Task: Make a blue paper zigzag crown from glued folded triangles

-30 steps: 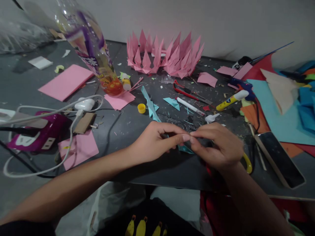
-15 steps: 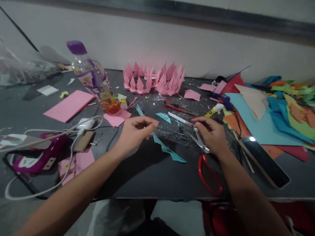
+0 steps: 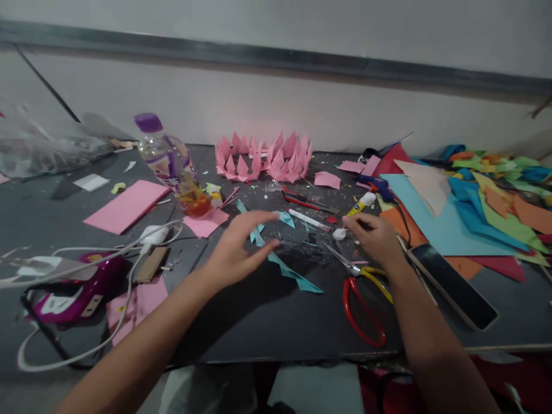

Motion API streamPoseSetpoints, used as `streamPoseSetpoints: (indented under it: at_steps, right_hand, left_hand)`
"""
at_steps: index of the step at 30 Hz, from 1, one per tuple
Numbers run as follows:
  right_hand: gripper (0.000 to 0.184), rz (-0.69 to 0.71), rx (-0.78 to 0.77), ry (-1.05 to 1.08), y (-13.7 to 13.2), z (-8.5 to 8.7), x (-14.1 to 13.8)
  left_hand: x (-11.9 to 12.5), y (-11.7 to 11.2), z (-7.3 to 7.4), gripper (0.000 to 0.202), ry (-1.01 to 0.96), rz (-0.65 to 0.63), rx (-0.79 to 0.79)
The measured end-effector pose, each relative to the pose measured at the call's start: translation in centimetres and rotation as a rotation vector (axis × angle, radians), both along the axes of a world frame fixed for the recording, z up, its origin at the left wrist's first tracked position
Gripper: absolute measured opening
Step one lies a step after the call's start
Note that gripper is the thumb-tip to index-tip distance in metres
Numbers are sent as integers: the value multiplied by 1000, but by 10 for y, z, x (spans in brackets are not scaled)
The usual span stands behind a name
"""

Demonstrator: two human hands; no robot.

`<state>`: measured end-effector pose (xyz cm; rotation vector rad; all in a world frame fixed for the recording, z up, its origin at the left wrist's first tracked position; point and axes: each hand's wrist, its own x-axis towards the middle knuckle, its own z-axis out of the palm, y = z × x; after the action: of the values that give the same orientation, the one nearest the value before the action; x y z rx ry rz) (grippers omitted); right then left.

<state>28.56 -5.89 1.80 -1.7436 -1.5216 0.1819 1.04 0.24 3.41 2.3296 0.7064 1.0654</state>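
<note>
- Blue strip (image 3: 297, 275), folded paper: left of the scissors (image 3: 354, 270), slanting toward their handles. Left fingers overlap it, can't tell if 1 piece or 2.
- Scissors: 1 pair, 1 red loop, 1 yellow loop; right forearm runs along their right side.
- Left hand (image 3: 235, 247): left of scissors, slightly blurred, thumb and forefinger apart over the strip; contact unclear.
- Right hand (image 3: 373, 238): beyond the scissors' pivot, fingertips bunched by the white cap (image 3: 340, 234); can't tell if anything is pinched.
- White cap: 1, just beyond the blades.
- Blue scrap (image 3: 287, 218): 1, beyond scissors and to the left.
- Past the blades: 1 white pen (image 3: 308, 219), 1 red cutter (image 3: 302, 199), 1 yellow glue stick (image 3: 362, 203).
- Right of scissors: 1 phone (image 3: 452, 284), then 1 large light-blue sheet (image 3: 435, 221) among coloured papers, uncounted.
- Far beyond scissors, toward the wall: pink pointed paper ring (image 3: 265, 161), 1 or 2, can't tell; farther left, 1 bottle (image 3: 172, 167), purple cap.
- Edges: table (image 3: 259, 328) front edge runs just below the scissors' red loop, little margin there.
- Room: widest stretch of tabletop lies left of scissors, up to the left forearm; beyond the blades it's tight, tools close together.
</note>
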Motion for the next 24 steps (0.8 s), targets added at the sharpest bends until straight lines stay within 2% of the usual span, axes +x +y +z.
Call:
streamPoseSetpoints:
  at_steps: [3,7,10,14,17,20,24]
  right_hand:
    - [38,-217,-45,-117,3,-4,15]
    - [29,-426,-179,-155,13,-21,34]
    - [33,-421,-162,-157,20,-31,42]
    - [26,-342,-147,-152,26,-36,45]
    - [21,-310,-127,-116,26,-34,42]
    - [25,-309,-61,-66,23,-28,36]
    - [30,-292,35,-5,20,-22,29]
  left_hand:
    - [3,-4,-6,27,317,-277,160]
    - [12,-9,-21,17,585,-314,295]
    - [16,-10,-28,14,666,-291,339]
    - [15,-9,-24,18,672,-259,324]
    - [12,-10,-16,18,624,-209,266]
    - [10,-12,-9,20,597,-171,229]
    - [10,-14,-12,23,566,-213,217]
